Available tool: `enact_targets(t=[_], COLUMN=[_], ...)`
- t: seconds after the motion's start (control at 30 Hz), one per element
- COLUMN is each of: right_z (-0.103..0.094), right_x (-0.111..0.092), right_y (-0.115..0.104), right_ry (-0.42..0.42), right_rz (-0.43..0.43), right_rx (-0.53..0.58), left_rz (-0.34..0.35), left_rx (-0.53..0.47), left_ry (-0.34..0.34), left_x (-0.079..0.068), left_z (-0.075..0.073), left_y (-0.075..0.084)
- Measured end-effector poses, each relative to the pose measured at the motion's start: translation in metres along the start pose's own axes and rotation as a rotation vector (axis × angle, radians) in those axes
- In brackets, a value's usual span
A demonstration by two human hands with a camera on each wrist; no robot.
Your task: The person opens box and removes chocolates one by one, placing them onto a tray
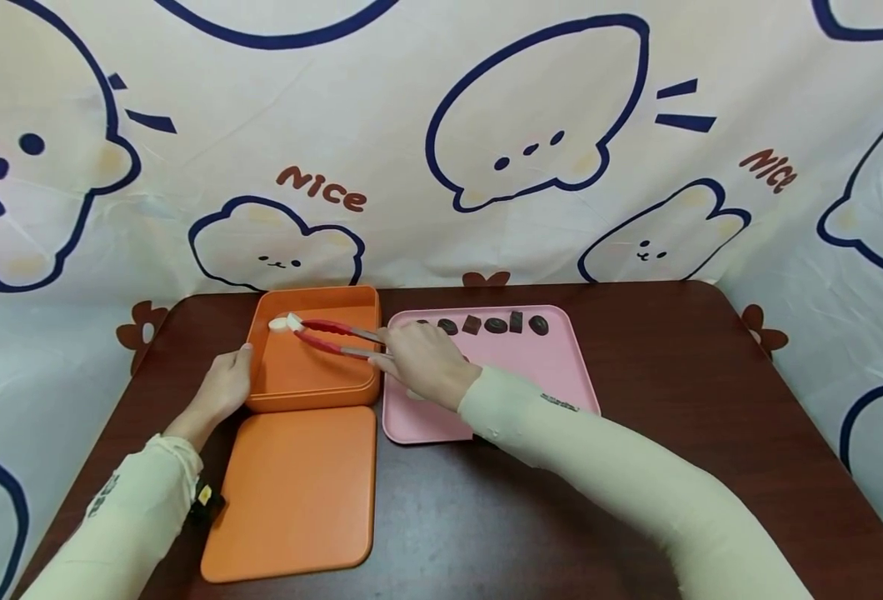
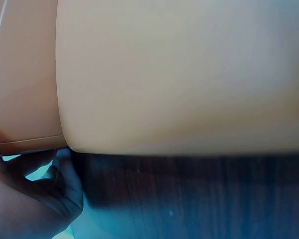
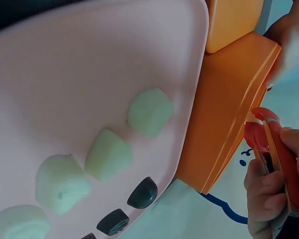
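My left hand (image 1: pixel 220 385) holds the left wall of an open orange box (image 1: pixel 314 372), thumb at the rim; in the left wrist view its curled fingers (image 2: pixel 65 184) are at the box's underside. Above the box, my right hand (image 1: pixel 428 360) grips red-tipped metal tongs (image 1: pixel 336 327). A white marshmallow-like piece (image 1: pixel 294 320) is at the tongs' tips; whether they pinch it I cannot tell. Another white piece (image 1: pixel 277 324) lies beside it in the box. The right wrist view shows the tongs (image 3: pixel 284 164) but hides the box's inside.
A pink tray (image 1: pixel 531 367) right of the box bears a row of dark chocolates (image 1: pixel 496 325) along its far edge. Several white pieces (image 3: pixel 108 154) lie on it, mostly covered by my right arm in the head view. An orange lid (image 1: pixel 299 492) lies flat in front of the box.
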State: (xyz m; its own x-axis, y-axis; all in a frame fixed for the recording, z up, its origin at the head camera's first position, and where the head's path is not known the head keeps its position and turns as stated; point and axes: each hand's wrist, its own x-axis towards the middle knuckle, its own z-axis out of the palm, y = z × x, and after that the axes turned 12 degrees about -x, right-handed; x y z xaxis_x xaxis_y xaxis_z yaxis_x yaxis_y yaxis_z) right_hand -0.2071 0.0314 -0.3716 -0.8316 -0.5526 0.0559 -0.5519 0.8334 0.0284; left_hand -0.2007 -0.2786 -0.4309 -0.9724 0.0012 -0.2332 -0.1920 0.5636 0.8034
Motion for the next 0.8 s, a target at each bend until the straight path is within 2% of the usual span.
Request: enact_targets(t=[0.17, 0.43, 0.8], right_z=[0.002, 0.001, -0.001], right_x=[-0.009, -0.018, -0.039], right_y=[0.003, 0.007, 0.013], right_ry=[0.016, 0.088, 0.104], right_rz=[0.008, -0.012, -0.032], right_rx=[0.041, 0.104, 0.147], left_rz=[0.0, 0.009, -0.006], left_rx=[-0.007, -0.006, -0.013], left_ry=[0.0, 0.014, 0.01], left_x=[-0.001, 0.002, 0.0], left_z=[0.001, 0.001, 0.0], left_y=[-0.001, 0.001, 0.0])
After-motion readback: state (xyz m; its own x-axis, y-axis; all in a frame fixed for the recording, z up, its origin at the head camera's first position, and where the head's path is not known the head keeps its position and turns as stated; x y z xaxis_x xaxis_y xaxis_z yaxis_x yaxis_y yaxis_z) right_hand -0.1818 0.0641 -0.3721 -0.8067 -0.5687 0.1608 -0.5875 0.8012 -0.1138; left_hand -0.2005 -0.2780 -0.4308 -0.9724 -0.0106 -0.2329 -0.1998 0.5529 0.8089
